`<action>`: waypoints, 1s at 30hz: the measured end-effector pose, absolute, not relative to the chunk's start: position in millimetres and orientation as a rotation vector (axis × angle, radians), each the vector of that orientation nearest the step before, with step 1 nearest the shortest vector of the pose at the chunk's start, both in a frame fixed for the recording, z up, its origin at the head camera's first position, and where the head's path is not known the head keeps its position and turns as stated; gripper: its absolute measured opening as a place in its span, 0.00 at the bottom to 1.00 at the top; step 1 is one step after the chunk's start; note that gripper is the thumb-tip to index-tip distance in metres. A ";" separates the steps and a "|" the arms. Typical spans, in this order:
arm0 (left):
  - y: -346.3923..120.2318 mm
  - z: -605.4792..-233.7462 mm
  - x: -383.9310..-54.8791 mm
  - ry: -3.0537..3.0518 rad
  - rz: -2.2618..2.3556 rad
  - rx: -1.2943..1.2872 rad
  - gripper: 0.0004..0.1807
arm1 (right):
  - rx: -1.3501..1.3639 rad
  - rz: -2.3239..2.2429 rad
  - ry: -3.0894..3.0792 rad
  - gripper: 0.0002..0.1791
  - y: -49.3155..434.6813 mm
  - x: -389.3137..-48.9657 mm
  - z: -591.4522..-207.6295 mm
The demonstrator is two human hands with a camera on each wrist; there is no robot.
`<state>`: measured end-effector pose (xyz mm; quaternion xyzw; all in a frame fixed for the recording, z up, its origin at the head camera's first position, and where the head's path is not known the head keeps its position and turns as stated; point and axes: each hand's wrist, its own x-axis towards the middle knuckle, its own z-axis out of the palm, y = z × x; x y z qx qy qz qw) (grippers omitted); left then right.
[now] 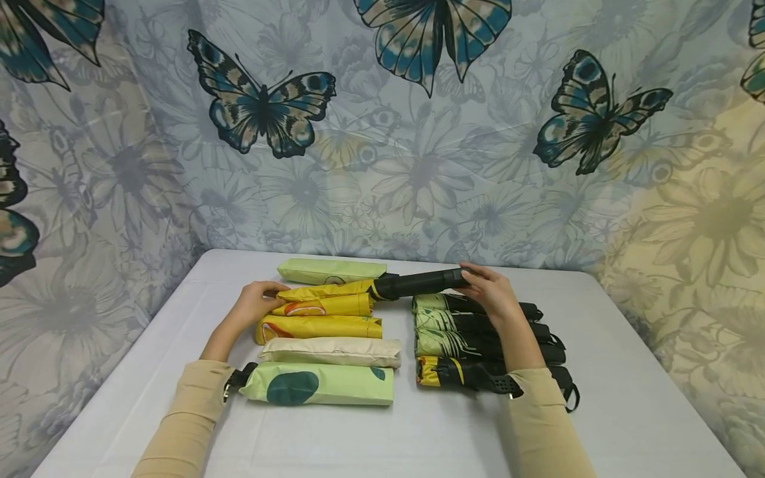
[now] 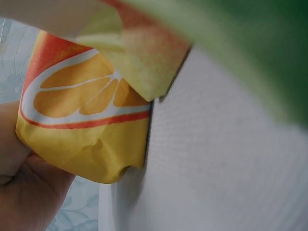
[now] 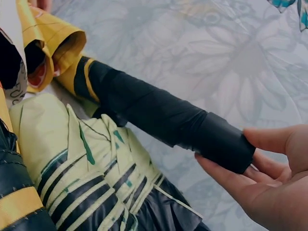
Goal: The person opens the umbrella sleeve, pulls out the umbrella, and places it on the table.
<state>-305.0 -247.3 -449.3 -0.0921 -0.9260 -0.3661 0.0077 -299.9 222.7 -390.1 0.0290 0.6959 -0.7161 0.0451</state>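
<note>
My right hand [image 1: 493,292] grips the end of a folded black umbrella [image 1: 418,284] between thumb and fingers, as the right wrist view also shows. The umbrella's yellow-trimmed other end sits at the mouth of a yellow sleeve [image 1: 325,291]; how far in it reaches is hidden. My left hand [image 1: 254,305] holds the sleeve's closed left end. Just in front lie two more yellow sleeves, the middle one [image 1: 323,305] and the nearer one [image 1: 323,327], with orange-slice prints. A citrus print [image 2: 86,91] fills much of the left wrist view, the fingers partly behind it.
A light green sleeve [image 1: 331,270] lies at the back. Nearer are a cream sleeve [image 1: 331,352] and a green sleeve with dark spots [image 1: 358,385]. On the right, under my right forearm, several folded umbrellas [image 1: 442,338] lie in a row. A white table [image 1: 299,441] bears everything.
</note>
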 end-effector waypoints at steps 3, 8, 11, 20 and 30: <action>-247.3 -449.7 -305.0 -2.889 -1.145 -0.296 0.15 | 0.111 -2.228 2.098 0.32 225.7 -298.5 -388.4; -246.5 -450.1 -304.5 -2.876 -1.137 -0.317 0.15 | 0.131 -2.294 2.042 0.34 230.7 -297.4 -385.8; -246.6 -449.9 -304.4 -2.871 -1.148 -0.318 0.14 | 0.139 -2.308 2.030 0.34 234.4 -296.4 -384.2; -250.4 -450.6 -305.1 -2.870 -1.156 -0.327 0.14 | 0.148 -2.441 1.895 0.29 253.0 -289.8 -375.4; -250.4 -452.9 -306.8 -2.872 -1.139 -0.325 0.15 | 0.249 -2.568 1.815 0.35 267.3 -286.6 -366.0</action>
